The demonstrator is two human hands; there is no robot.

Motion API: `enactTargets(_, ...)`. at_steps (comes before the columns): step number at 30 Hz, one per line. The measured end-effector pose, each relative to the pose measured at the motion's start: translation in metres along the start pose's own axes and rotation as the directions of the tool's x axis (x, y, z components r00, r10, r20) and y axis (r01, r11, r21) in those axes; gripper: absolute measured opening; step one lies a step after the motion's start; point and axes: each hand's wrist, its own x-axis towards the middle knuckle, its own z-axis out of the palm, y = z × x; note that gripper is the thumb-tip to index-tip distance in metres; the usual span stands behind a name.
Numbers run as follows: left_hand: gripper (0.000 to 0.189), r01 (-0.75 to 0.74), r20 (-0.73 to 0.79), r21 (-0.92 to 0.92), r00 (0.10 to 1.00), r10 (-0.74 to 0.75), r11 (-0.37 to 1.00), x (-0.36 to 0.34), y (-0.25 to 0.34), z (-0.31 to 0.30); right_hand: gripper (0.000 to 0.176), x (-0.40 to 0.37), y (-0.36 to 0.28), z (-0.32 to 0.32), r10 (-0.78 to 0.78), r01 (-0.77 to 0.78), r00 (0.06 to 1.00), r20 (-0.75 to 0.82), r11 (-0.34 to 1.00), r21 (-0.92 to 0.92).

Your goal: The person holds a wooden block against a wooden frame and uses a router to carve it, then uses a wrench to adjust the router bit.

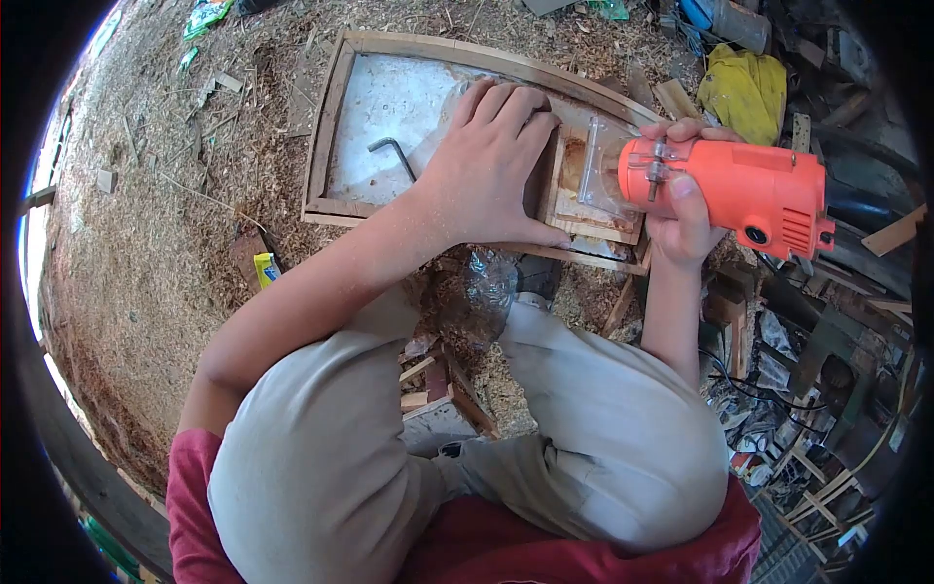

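Note:
My right hand (686, 200) is wrapped around an orange trim router (739, 195), which lies on its side with its clear plastic base (605, 161) facing left. That base is over a small wooden block (595, 222) with a hollow in its top. My left hand (496, 161) spans the block's left side, thumb at the near corner and fingers toward the far one. The exact finger contact is partly hidden. Below both is a curved wooden frame (467, 45) around a whitish board (389, 97). A hex key (391, 151) lies on the board, left of my wrist.
Sawdust and shavings (165, 234) cover the ground. A yellow cloth (744, 92) lies behind the router. Wood scraps, a black cable (749, 384) and clutter fill the right side. A crumpled clear plastic bag (489, 287) sits between my knees and the frame.

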Motion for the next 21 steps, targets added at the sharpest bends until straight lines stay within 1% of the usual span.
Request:
enactTargets(7, 0.102, 0.000, -0.008, -0.013, 1.000, 0.000, 1.000, 0.0010, -0.0001, -0.0014, 0.055, -0.0032, -0.0024, 0.0069, 0.021, -0.020, 1.000, 0.015, 0.999, -0.047)
enactTargets(13, 0.100, -0.001, -0.012, -0.012, 1.000, 0.001, 1.000, 0.0011, -0.0003, -0.0009, 0.054, -0.0041, -0.0028, 0.0070, -0.006, 0.008, 1.000, 0.023, 0.995, -0.097)
enactTargets(21, 0.101, 0.004, -0.013, 0.002, 1.000, -0.004, 1.000, 0.0007, -0.0009, 0.0009, 0.053, -0.0037, -0.0026, 0.0094, 0.003, 0.001, 0.999, 0.039, 0.995, -0.097)
